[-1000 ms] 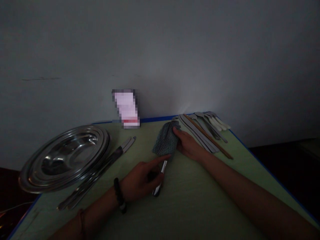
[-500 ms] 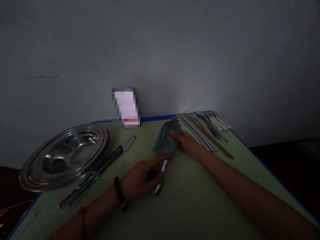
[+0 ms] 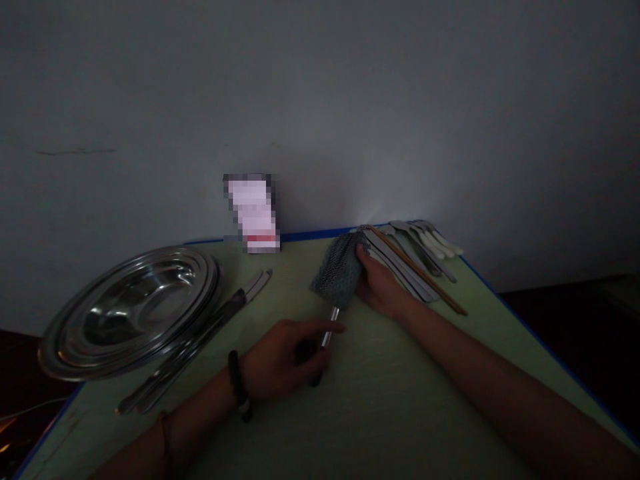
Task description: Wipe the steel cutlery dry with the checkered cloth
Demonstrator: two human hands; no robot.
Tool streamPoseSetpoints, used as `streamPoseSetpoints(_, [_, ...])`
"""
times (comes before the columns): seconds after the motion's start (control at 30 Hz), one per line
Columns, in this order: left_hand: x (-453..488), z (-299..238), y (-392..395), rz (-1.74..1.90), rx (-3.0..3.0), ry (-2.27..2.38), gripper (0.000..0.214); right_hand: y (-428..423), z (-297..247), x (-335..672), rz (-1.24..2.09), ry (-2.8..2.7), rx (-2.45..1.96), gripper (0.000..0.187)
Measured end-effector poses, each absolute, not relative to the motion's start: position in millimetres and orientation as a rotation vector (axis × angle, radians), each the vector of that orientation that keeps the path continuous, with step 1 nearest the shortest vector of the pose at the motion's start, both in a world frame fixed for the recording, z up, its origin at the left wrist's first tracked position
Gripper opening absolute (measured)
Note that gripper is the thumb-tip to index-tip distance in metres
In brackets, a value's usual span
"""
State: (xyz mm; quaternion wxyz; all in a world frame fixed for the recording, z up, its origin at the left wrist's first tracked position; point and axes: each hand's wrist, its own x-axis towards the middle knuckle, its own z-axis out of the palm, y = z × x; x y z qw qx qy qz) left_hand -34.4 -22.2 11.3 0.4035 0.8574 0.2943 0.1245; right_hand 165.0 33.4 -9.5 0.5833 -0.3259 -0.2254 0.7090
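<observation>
Over the middle of the table my left hand (image 3: 290,357) grips the shiny handle of a piece of metal cutlery (image 3: 328,336), its index finger stretched across it. The far end of that piece is covered by a grey-blue patterned cloth (image 3: 337,270), so its kind cannot be made out. My right hand (image 3: 377,283) is closed on the cloth from the right side, thumb on top and the other fingers mostly hidden behind. The utensil slants away from me, the cloth toward the wall.
Stacked steel plates (image 3: 135,313) stand at the left, with table knives (image 3: 200,340) beside them. Behind the right hand lie more knives (image 3: 400,267), chopsticks (image 3: 425,280), metal spoons or forks (image 3: 430,257) and white-handled cutlery (image 3: 437,243). A blurred-out phone (image 3: 254,213) leans on the wall.
The cloth and my right hand have shifted slightly right and away from me. A little more bare handle shows between the cloth and my left hand, whose index finger sits lower.
</observation>
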Motion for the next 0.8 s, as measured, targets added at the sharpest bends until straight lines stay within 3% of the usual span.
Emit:
streamPoseSetpoints(0.3, [-38, 17, -18, 0.366, 2.184, 0.558, 0.044, 43, -11, 173, 1.633, -0.272, -0.697, 0.031])
streamPoseSetpoints(0.47, [-36, 10, -17, 0.363, 2.135, 0.640, 0.036, 41, -12, 171, 1.624, -0.367, -0.725, 0.020])
streamPoseSetpoints(0.67, [-35, -5, -19, 0.760, 1.854, 0.915, 0.074, 33, -10, 169, 1.707, -0.602, -0.780, 0.015])
streamPoseSetpoints(0.73, [-34, -4, -18, 0.797, 1.861, 0.938, 0.071, 30, -9, 170, 1.727, -0.694, -0.817, 0.020])
streamPoseSetpoints(0.8, [-34, 1, -16, 0.812, 1.837, 0.946, 0.053, 27, -8, 171, 1.735, -0.800, -0.868, 0.026])
